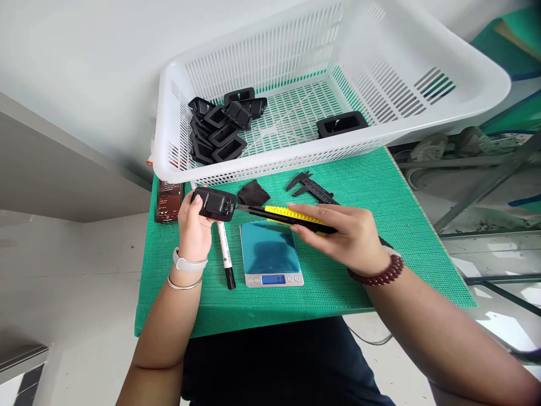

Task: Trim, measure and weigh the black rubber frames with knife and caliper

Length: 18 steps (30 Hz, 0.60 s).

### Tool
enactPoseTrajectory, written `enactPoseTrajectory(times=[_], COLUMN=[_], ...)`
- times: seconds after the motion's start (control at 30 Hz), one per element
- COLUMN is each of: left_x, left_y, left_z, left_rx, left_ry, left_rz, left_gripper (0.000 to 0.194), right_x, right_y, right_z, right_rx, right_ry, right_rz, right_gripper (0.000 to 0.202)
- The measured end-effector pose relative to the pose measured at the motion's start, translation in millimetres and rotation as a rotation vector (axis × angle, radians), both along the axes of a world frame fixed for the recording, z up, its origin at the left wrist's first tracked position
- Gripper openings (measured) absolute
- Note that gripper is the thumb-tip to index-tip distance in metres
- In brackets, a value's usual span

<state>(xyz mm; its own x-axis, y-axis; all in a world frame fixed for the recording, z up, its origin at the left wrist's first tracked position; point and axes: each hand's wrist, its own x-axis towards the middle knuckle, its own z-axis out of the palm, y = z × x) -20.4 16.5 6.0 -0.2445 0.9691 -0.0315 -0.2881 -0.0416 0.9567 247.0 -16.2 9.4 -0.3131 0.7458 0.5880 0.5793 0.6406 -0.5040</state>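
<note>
My left hand [195, 228] grips a black plastic part [214, 204] above the green mat, thumb on its upper face. From the right, my right hand [344, 231] holds a yellow and black utility knife [291, 219]. The blade tip is at the right end of the part; whether it touches, I cannot tell. Beneath the knife lies a small scale [270, 254] with a blue-tinted top and a lit display. A white marker [225, 251] with a black cap is left of the scale, and a dark cloth scrap [253, 193] lies behind it.
A large white basket [262, 163] stands at the back, with several black parts [224, 134] at its left and more [342, 124] at its right. Black calipers [311, 188] lie on the green mat [359, 180]. A phone [169, 200] is at the left edge. Shoes [429, 148] sit on a rack at right.
</note>
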Motion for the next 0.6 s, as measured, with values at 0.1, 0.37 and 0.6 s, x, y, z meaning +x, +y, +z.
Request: enactPoseTrajectory(times=[0.1,0.37,0.6], left_x=[0.2,0.2,0.3], left_y=[-0.4,-0.6,-0.7], left_z=[0.1,1.0,1.4], left_rx=[-0.007,-0.005,-0.012], left_ry=[-0.001,-0.004,-0.026], left_rz=[0.005,-0.004,0.006], left_gripper=[0.030,0.031,0.029], right_x=[-0.5,-0.6,-0.5], right_y=[0.3,1.0,0.7], right_z=[-0.3,-1.6,-1.3], right_rx=[0.003,0.008,0.006], right_ry=[-0.002,0.008,0.006], right_rz=[0.006,0.017,0.021], right_gripper=[0.032,0.033,0.032])
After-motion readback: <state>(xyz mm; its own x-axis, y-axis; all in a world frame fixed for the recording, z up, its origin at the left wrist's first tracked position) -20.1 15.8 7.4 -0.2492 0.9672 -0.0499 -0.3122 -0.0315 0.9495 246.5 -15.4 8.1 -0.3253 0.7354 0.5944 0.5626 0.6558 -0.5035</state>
